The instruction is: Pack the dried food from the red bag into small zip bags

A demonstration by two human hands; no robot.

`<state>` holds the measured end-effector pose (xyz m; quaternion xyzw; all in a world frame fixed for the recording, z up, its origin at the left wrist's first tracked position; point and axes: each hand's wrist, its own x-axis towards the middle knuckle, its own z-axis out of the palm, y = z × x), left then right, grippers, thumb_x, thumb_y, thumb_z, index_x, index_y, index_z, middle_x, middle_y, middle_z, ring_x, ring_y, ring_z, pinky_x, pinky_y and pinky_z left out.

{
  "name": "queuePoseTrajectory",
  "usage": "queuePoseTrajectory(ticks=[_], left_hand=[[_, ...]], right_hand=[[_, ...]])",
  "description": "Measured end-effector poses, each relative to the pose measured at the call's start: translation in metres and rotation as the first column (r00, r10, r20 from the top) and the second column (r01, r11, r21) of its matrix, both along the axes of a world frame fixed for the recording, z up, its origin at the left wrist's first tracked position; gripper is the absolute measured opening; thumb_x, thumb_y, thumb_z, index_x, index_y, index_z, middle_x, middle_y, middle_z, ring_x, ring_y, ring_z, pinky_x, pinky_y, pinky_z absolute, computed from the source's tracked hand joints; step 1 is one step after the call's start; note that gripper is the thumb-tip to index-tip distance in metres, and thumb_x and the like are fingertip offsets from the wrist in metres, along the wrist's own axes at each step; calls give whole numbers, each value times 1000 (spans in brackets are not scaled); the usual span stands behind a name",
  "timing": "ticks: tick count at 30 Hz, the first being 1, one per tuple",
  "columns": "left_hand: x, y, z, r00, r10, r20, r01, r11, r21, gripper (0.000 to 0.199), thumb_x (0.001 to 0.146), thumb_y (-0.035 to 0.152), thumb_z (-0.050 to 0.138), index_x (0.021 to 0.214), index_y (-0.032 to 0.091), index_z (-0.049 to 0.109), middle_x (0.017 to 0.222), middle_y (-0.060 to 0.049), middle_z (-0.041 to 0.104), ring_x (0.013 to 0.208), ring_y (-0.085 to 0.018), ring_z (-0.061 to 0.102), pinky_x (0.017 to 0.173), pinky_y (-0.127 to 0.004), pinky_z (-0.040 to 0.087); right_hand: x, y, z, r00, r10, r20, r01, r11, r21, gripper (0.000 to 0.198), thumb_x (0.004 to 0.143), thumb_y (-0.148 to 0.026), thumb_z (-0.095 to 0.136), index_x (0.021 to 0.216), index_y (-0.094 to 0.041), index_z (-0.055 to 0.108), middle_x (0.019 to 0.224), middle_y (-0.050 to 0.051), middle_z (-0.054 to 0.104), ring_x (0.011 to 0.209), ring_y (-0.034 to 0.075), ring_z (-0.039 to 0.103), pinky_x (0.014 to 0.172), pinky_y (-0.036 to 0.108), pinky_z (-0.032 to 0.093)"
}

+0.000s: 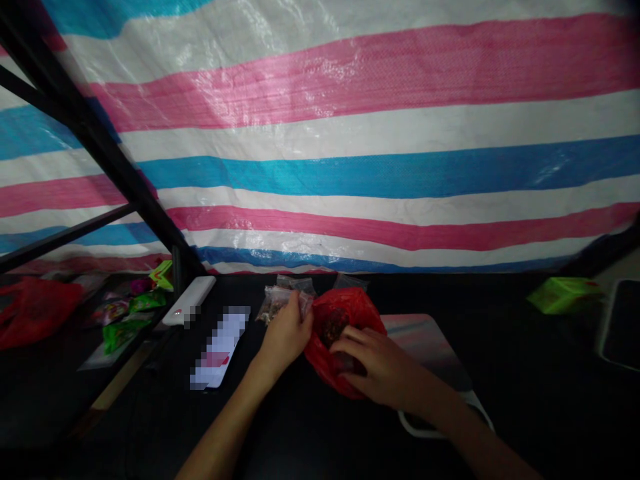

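I have the red plastic bag (367, 313) near the middle of a black tabletop (310, 433), its mouth open over dark brown contents (334, 328). The two hands are apart from each other. The right hand (377, 367) has its curled fingers in the bag's mouth; I cannot tell whether they close on anything. The left hand (286, 332) is at the bag's near-left rim, over a small clear packet (273, 303); I cannot make out whether it is pinching either one. A flat panel with rounded corners (425, 337) lies partly behind the right forearm.

To the left I see a pixelated phone (220, 353), a long white device (193, 300) and, past a slanting black frame bar (115, 160), green packets (123, 333) and another red bag (40, 310). Over on the right sit a yellow-green box (563, 295) and a dark, pale-edged object (623, 323). Behind everything, a glossy tarp (400, 73) striped pink, white and blue makes the wall, and the light on the table is dim.
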<state>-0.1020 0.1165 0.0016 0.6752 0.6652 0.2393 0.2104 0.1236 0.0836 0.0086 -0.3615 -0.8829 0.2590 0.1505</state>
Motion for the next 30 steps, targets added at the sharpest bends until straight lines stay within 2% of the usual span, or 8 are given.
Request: queuePoseTrajectory(ticks=[5, 8, 11, 14, 16, 18, 22, 30], left_hand=[[-5, -27, 23, 937, 189, -293, -232, 965, -120, 23, 102, 36, 41, 111, 18, 52, 102, -20, 75, 94, -38, 75, 78, -41, 50], [3, -56, 21, 959, 229, -168, -261, 943, -207, 32, 101, 46, 43, 117, 18, 49, 105, -20, 75, 95, -39, 75, 78, -42, 50], [18, -76, 5, 967, 143, 211, -108, 980, -170, 38, 95, 47, 58, 120, 21, 47, 116, -17, 71, 102, -32, 73, 87, -40, 52], [29, -78, -16, 771, -21, 636, 79, 995, -62, 36, 89, 31, 66, 120, 22, 49, 122, -12, 68, 113, -25, 67, 100, -36, 49], [31, -71, -26, 603, -59, 795, 152, 988, -42, 38, 80, 15, 66, 115, 21, 52, 117, -9, 69, 107, -22, 67, 95, -33, 51], [26, -62, -29, 522, -22, 853, 164, 984, -75, 39, 70, 5, 62, 105, 20, 54, 102, -4, 71, 91, -19, 69, 80, -29, 53], [9, -48, -15, 510, 40, 859, 152, 979, -136, 24, 67, 4, 62, 84, 19, 55, 81, 1, 68, 72, -15, 64, 70, -25, 50], [-3, -47, -14, 503, 224, 835, -99, 974, -202, 27, 75, 20, 67, 101, 17, 57, 94, -5, 71, 86, -23, 70, 78, -35, 55]], right_hand=[[-6, -6, -3, 1000, 15, 14, -15, 999, 45, 36, 89, -21, 72, 123, -28, 66, 119, 1, 65, 109, 22, 63, 93, 34, 45], [-11, -11, -7, 1000, -15, 19, 14, 996, 83, 36, 89, -24, 73, 123, -28, 65, 117, 2, 65, 108, 23, 63, 93, 36, 46], [-11, -12, -6, 999, -22, 24, 20, 996, 85, 29, 90, -24, 71, 118, -26, 67, 114, 3, 66, 105, 23, 65, 91, 35, 47], [-5, -8, -1, 999, -25, 37, 22, 997, 76, 23, 92, -22, 67, 114, -28, 68, 112, 2, 67, 102, 22, 66, 88, 33, 47], [0, -3, 0, 998, -56, 41, 53, 996, 72, 22, 94, -22, 63, 114, -29, 69, 115, 1, 66, 101, 21, 67, 86, 31, 48], [3, 2, -2, 992, -110, 54, 105, 991, 83, 24, 97, -22, 60, 118, -30, 68, 121, 2, 65, 101, 21, 69, 85, 31, 50], [7, 10, -8, 964, -241, 116, 227, 966, 124, 34, 99, -23, 56, 132, -30, 62, 132, 5, 62, 102, 23, 71, 82, 33, 52], [8, 14, -3, 926, -371, 66, 365, 927, 87, 22, 98, -31, 63, 118, -26, 70, 124, 6, 66, 106, 24, 69, 91, 35, 53]])
